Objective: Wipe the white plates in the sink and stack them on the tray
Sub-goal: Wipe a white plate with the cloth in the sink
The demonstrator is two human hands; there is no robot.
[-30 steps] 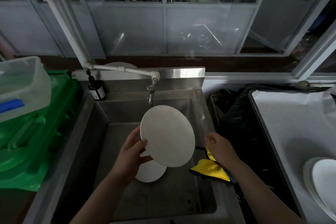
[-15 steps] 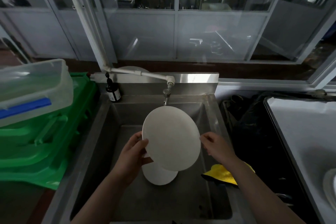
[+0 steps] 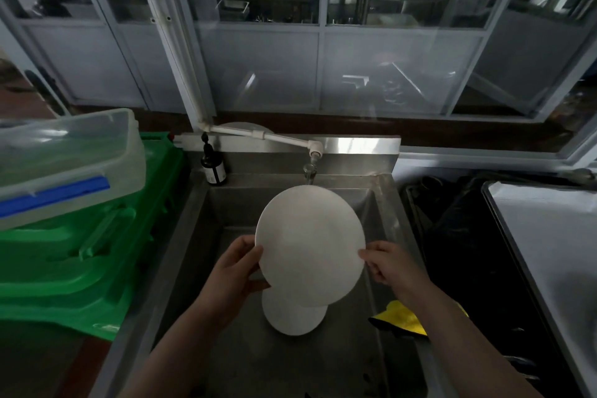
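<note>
A white plate [image 3: 310, 244] is held tilted above the steel sink [image 3: 206, 236], its face toward me. My left hand [image 3: 234, 275] grips its left rim, thumb on the front. My right hand [image 3: 389, 265] pinches the right rim with its fingertips. A second white plate [image 3: 292, 317] lies on the sink floor, partly hidden behind the held one. A yellow cloth [image 3: 402, 320] lies on the sink's right edge under my right forearm. The tray [image 3: 549, 236] with its white surface is at the right.
A tap [image 3: 311, 158] hangs over the sink's back, with a dark pump bottle [image 3: 214, 168] in the back left corner. Green crates [image 3: 80, 252] and a clear lidded box [image 3: 64, 158] stand to the left. A dark bin area [image 3: 452, 236] lies between sink and tray.
My right hand has left the yellow cloth on the sink edge and taken hold of the plate's right rim. The camera view has shifted left, hiding the plates on the tray.
</note>
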